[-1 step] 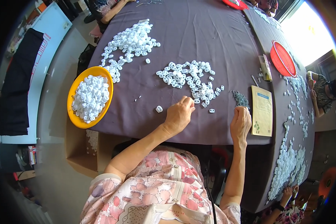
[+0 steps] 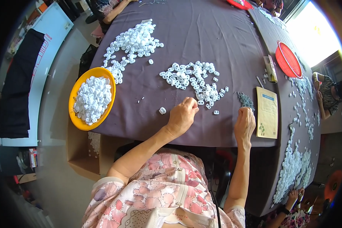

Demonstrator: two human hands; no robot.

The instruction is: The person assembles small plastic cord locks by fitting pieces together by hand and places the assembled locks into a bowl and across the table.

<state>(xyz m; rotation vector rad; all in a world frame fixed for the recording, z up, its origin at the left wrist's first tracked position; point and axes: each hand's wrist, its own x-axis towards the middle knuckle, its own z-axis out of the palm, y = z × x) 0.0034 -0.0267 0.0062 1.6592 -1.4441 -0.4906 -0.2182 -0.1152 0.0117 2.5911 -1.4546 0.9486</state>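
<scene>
A bright window (image 2: pixel 311 34) glares at upper right beyond the dark-covered table (image 2: pixel 224 38), with grey floor (image 2: pixel 59 152) and white cabinet (image 2: pixel 59 22) at left.

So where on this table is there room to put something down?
A wide bare stretch of dark cloth lies beyond the middle white pieces, right of the far heap. A smaller patch separates left hand and right hand. Crowded: beside the right hand, grey pile and tan packet.

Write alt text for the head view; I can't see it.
A person's left hand, fingers curled, is beside scattered small white pieces on a dark cloth-covered table; the right hand, also curled, is near a small grey pile, and anything held is hidden. A yellow bowl of white pieces sits at left, a tan packet at right.
</scene>
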